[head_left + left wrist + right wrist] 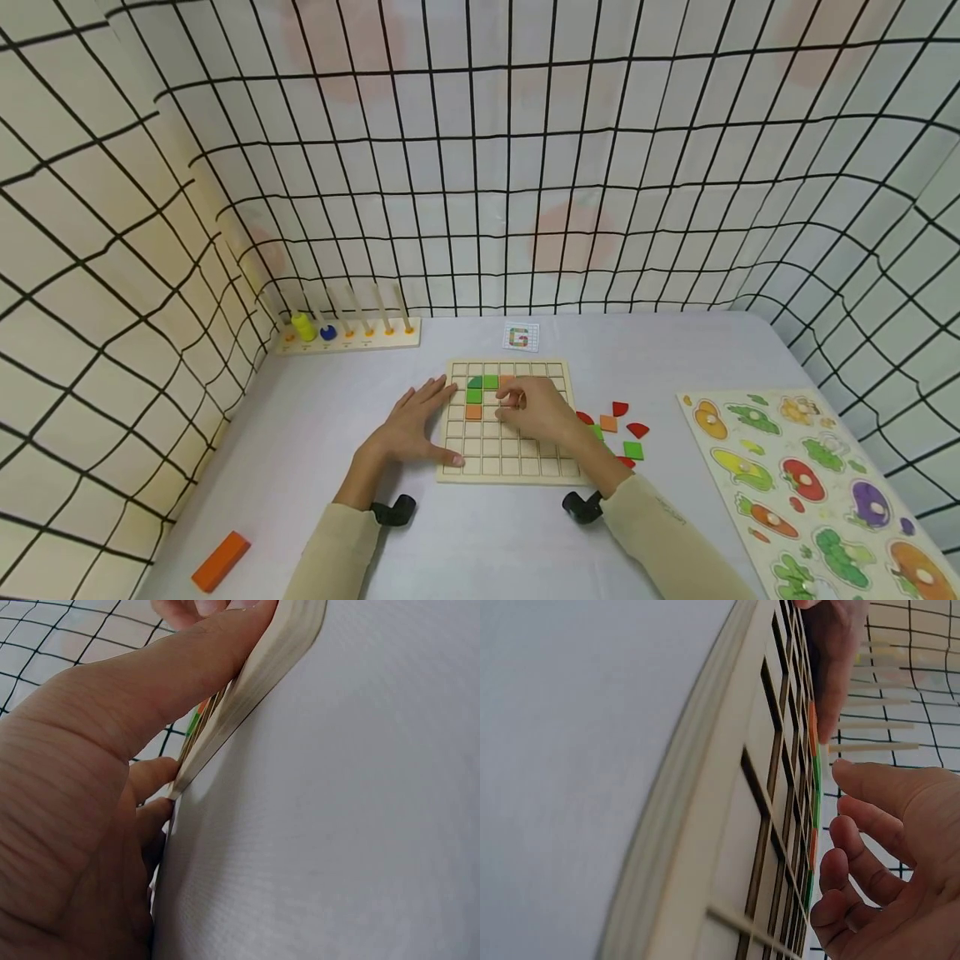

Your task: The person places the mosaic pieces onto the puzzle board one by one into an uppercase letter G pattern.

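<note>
A wooden grid board (pixel 510 458) lies on the white table. On its upper left cells sit a dark green rounded piece (pixel 475 382), bright green tiles (pixel 491 382) and an orange tile (pixel 473 412). My left hand (pixel 408 429) spreads along the board's left side, its thumb (pixel 202 664) touching the front left corner and its fingers by the left edge. Over the middle of the board hovers my right hand (pixel 536 408), fingers loosely bent and thumb apart. Nothing shows between them in the right wrist view. Another orange tile (pixel 507 380) peeks out beside its fingertips.
Loose red pieces (pixel 637 430), a green tile (pixel 633 451) and an orange tile (pixel 608 423) lie right of the board. A pattern card (pixel 521 337) is behind it. Around these are a peg stand (pixel 405 337), a vegetable puzzle (pixel 738 492), an orange block (pixel 221 562) and black netting (pixel 510 183).
</note>
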Demonstrator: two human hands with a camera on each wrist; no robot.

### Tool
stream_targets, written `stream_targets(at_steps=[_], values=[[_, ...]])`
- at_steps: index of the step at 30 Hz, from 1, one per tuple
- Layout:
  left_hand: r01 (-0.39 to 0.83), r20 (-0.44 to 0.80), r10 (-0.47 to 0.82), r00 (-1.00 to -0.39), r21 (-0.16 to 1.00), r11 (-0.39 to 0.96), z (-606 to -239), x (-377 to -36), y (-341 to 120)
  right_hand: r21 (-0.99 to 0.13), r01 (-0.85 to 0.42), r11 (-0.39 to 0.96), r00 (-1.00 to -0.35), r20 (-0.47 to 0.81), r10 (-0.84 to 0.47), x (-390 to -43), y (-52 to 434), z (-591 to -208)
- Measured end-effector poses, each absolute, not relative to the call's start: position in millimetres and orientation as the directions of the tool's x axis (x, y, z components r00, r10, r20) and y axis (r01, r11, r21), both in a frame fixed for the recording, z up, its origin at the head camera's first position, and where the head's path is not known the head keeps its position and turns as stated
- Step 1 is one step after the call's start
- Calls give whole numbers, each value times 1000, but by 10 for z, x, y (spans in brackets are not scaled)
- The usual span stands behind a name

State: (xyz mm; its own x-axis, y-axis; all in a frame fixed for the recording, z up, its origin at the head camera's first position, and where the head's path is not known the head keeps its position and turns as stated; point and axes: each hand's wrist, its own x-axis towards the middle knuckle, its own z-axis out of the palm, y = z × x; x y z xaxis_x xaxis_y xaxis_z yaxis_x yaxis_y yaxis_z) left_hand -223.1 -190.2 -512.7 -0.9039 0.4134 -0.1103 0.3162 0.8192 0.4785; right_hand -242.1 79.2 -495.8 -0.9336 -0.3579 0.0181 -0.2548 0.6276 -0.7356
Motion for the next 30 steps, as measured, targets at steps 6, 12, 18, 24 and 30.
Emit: stream_targets(at_steps=[6,12,18,24,30], values=[[309,-107,410,-906,495,812,-5112,-2218,-1903,-733,-239,637,-942,14,-336,-2412,1007,-4940],[320,-108,425,-899,499,805,-5104,-2216,-1907,-720,-256,645,-940,30,-339,-2409,1284,-4908],[324,-102,427,-898,503,801,-5108,-2226,-1904,-698,-253,670,-949,45,-311,-2356,1538,-4883],[316,-111,420,-901,498,808,-5115,-2227,-1908,-705,-231,671,-953,25,-302,-2215,1722,-4852],[310,-114,415,-903,496,811,-5118,-2226,-1902,-685,-201,701,-964,10,-267,-2118,1895,-4850]])
